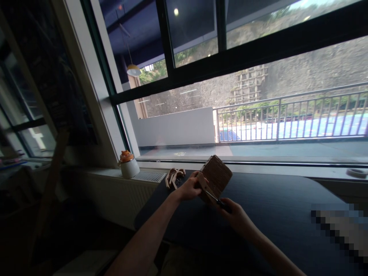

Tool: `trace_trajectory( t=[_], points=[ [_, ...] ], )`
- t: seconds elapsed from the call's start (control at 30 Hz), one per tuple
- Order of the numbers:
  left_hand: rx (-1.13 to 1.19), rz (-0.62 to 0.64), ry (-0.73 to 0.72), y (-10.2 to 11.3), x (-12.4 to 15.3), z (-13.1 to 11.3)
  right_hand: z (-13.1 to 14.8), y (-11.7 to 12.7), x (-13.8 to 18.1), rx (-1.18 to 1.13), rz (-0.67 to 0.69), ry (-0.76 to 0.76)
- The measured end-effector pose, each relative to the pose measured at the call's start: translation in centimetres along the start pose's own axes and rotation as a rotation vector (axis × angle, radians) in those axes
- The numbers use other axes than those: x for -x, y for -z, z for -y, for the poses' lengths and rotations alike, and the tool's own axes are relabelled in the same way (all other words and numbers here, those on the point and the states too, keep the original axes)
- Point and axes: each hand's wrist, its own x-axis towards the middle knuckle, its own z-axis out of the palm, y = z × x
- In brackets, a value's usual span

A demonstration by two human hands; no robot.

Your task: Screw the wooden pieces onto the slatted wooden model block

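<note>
My left hand (189, 188) is closed on the near edge of a brown wooden block-like piece (217, 174), which it holds tilted up above the dark table (281, 207). My right hand (234, 214) is closed on a thin dark-handled tool (214, 197) whose shaft points up and left against the lower side of the wooden piece. A small wooden part sits under the tool's tip by my left thumb. Both forearms reach in from the bottom of the view.
Several loose wooden pieces (174, 177) lie on the table's far left corner. A white pot with an orange lid (128, 165) stands on the window sill beside a vent grille (149, 176). A tape roll (356, 172) lies on the sill at right. A large window runs behind.
</note>
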Motion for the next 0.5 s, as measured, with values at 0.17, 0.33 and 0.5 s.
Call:
trace_trajectory(
  t=[0.17,0.33,0.5],
  points=[
    [-0.015,0.001,-0.005,-0.1,-0.2,0.5,-0.2,0.5,-0.3,0.026,0.002,0.016],
    [-0.041,0.012,-0.002,0.1,-0.3,0.6,0.2,0.9,-0.2,0.062,0.020,-0.002],
    [-0.074,0.044,-0.009,0.3,-0.4,-0.2,1.5,2.9,0.6,0.166,0.016,-0.062]
  ],
)
